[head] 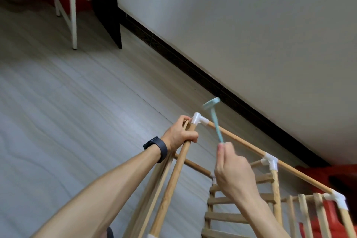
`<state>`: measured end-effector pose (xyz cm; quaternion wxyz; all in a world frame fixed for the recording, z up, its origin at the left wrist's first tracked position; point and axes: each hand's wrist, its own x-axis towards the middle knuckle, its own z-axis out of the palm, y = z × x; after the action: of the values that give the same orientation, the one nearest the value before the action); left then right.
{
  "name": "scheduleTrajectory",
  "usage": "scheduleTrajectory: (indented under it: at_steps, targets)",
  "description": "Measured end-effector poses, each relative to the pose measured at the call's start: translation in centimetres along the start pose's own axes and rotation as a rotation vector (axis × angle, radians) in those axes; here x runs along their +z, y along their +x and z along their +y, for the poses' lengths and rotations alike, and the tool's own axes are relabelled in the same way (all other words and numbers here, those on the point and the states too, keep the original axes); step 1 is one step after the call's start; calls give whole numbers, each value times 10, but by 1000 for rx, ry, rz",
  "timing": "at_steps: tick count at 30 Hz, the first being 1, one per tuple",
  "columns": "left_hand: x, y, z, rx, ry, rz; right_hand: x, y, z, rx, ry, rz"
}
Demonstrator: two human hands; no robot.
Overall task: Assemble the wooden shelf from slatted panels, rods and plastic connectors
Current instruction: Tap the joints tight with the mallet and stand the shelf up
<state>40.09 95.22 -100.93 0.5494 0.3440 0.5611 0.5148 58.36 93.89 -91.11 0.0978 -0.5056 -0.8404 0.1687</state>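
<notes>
Frame partly built. The corner connector joins an upright rod to a long rod, which runs right of it to two further connectors. A slatted panel sits below-right of it.

The left hand grips the upright rod just below the corner connector. The right hand pinches a mallet, whose head is poised just above-right of it.

Judgement: this joint is being seated and work remains. No container is identifiable; the red object far below-right is unclear.
</notes>
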Motion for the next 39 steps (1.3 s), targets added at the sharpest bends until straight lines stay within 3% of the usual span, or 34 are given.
scheduleTrajectory:
  at_steps: [2,4,7,14,17,21,25,28,31,36,39]
  targets:
    - [2,1,-2,7,-4,13,-4,1,7,50,-73,-93]
    - [2,3,-3,13,16,26,-17,-2,16,36,14,45]
    - [2,14,1,10,35,56,-32,-20,37,-15,-103,146]
    - [19,35,24,-23,98,30,-32,-102,49,250,-17,107]
    - [19,23,36,-10,357,7,-3,-149,47,278,-145,156]
    - [9,-35,39,308,817,66,18,-176,53,180,-202,225]
    - [-9,-123,17,594,1169,-113,14,-156,63,43,-163,333]
    - [-14,-154,-3,661,1432,-205,17,-136,73,80,-145,360]
    - [-2,-143,-15,669,1600,-146,12,-119,83,82,-162,345]
    - [19,-109,-28,748,1513,-136,-7,-104,110,134,-176,267]
    - [35,-102,-35,755,1344,-62,-15,-102,123,125,-7,271]
